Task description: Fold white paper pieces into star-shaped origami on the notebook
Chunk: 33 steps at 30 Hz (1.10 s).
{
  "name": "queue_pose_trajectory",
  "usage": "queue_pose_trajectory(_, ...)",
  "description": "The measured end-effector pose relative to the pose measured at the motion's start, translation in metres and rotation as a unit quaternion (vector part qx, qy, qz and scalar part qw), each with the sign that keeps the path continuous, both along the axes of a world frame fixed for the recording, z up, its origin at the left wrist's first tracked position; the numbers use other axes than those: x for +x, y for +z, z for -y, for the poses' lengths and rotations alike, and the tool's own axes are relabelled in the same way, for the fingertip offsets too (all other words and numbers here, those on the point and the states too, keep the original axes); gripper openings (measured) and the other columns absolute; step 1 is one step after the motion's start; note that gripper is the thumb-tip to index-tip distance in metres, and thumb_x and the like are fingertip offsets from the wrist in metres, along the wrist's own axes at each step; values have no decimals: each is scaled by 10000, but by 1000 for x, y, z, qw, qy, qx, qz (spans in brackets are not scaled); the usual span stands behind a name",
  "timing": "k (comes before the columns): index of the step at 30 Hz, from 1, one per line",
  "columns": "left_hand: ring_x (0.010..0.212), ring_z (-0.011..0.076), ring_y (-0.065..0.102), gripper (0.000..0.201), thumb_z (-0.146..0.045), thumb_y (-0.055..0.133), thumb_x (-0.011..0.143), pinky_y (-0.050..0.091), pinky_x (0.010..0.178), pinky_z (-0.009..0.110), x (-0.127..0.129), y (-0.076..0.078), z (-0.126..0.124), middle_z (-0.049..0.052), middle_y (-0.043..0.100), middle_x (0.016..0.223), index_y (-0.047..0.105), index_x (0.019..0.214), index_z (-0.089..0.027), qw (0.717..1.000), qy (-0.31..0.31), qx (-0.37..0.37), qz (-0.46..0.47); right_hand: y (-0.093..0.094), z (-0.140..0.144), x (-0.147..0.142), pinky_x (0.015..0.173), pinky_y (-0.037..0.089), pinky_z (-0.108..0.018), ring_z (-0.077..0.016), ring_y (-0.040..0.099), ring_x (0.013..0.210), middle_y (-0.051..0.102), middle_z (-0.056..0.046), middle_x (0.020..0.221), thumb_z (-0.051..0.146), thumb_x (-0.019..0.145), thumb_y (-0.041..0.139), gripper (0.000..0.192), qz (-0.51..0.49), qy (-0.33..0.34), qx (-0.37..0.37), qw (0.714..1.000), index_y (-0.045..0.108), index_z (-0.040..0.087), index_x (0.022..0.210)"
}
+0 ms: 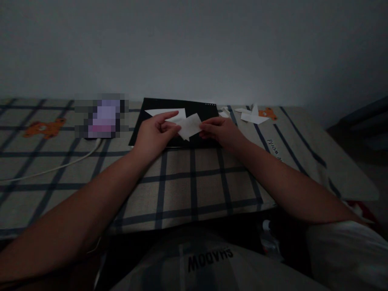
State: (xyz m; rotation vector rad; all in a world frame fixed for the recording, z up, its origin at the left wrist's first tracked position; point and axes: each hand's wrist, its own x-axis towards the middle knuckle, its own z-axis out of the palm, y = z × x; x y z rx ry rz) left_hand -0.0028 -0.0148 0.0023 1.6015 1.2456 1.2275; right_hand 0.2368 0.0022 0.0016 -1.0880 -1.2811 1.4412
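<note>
Over a black flat folder or notebook [178, 104], both hands meet at a piece of white folded paper [190, 126]. My left hand [156, 131] presses its left edge with the thumb, the index finger stretched out above. The right corner is pinched between thumb and fingers of my right hand [222, 131]. A white pointed paper flap [165, 111] spreads behind my left fingers; whether it joins the held paper I cannot tell. Beyond my right hand lie a folded white paper figure [254, 116] and a smaller white paper piece [224, 112], partly hidden.
A phone [104, 117] with a blurred lit screen lies at the left, a white cable [60, 171] running from it. The checked tablecloth [194, 186] carries orange animal prints. A grey wall [194, 52] rises behind. Below the table's edge at right is a clear bottle [269, 240].
</note>
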Motion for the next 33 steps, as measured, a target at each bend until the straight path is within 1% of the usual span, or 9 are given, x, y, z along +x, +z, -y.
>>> queue_pose_trajectory(8, 846, 204, 769, 536, -262, 837, 833, 638, 852, 347, -5, 7, 2, 36, 820, 905, 768, 1364, -233, 997, -23, 23, -71, 4, 1, 5, 737, 644, -340, -163, 716, 692, 793, -31, 797, 344, 812, 921, 188, 88, 11, 63, 994, 831, 205, 902)
queue_pose_trajectory(14, 838, 200, 789, 618, -290, 855, 830, 667, 845, 357, -1, 2, -1, 41, 824, 908, 724, 1429, -217, 1000, -12, -18, 5, -1, 1, 3, 708, 628, -331, -156, 704, 667, 786, -12, 769, 342, 799, 912, 160, 80, -33, 83, 993, 830, 223, 867)
queue_pose_trajectory(16, 828, 206, 796, 522, -315, 853, 840, 680, 821, 366, 0, 0, -3, 58, 831, 922, 766, 1343, -205, 997, -26, -57, 37, -2, 0, 3, 705, 624, -329, -154, 707, 675, 793, -14, 800, 346, 802, 912, 163, 73, -52, 84, 992, 832, 226, 876)
queue_pose_trajectory(18, 812, 213, 799, 282, -324, 834, 865, 686, 790, 369, 1, -1, -3, 75, 830, 905, 824, 1118, -199, 993, -42, -93, 52, -3, -1, 3, 720, 627, -333, -153, 711, 685, 794, -18, 821, 345, 806, 914, 167, 68, -64, 84, 992, 832, 223, 885)
queue_pose_trajectory(20, 795, 214, 798, 97, -300, 812, 891, 684, 771, 373, 2, -1, -3, 76, 816, 853, 808, 898, -203, 992, -43, -108, 48, -3, -1, 3, 733, 631, -335, -151, 714, 687, 792, -19, 821, 336, 805, 917, 163, 62, -63, 84, 992, 830, 219, 880)
queue_pose_trajectory(22, 772, 211, 792, 115, -251, 805, 896, 678, 768, 376, 3, 2, -1, 58, 794, 789, 773, 794, -210, 994, -26, -101, 37, -4, -1, 2, 720, 630, -330, -150, 715, 679, 794, -14, 814, 338, 792, 923, 167, 50, -54, 83, 994, 828, 220, 865)
queue_pose_trajectory(27, 728, 167, 759, 83, -188, 821, 856, 657, 810, 329, 9, 14, 9, 21, 774, 740, 783, 782, -196, 994, 14, -85, 71, -7, -2, 0, 682, 620, -309, -146, 724, 670, 802, -5, 804, 385, 762, 928, 210, 25, -51, 90, 994, 834, 225, 859)
queue_pose_trajectory(30, 718, 147, 752, 13, -170, 814, 847, 643, 805, 296, 12, 18, 13, 23, 788, 773, 809, 839, -180, 987, -9, -132, 96, -8, -3, 2, 684, 617, -305, -140, 721, 664, 798, -3, 788, 399, 756, 931, 231, 31, -67, 95, 993, 835, 222, 869)
queue_pose_trajectory(33, 678, 134, 725, 43, -146, 815, 842, 624, 754, 268, 11, 18, 12, 18, 774, 748, 804, 826, -185, 985, -19, -149, 82, -8, -4, 3, 695, 621, -309, -140, 722, 674, 800, -6, 800, 409, 756, 931, 242, 37, -67, 89, 993, 836, 223, 879)
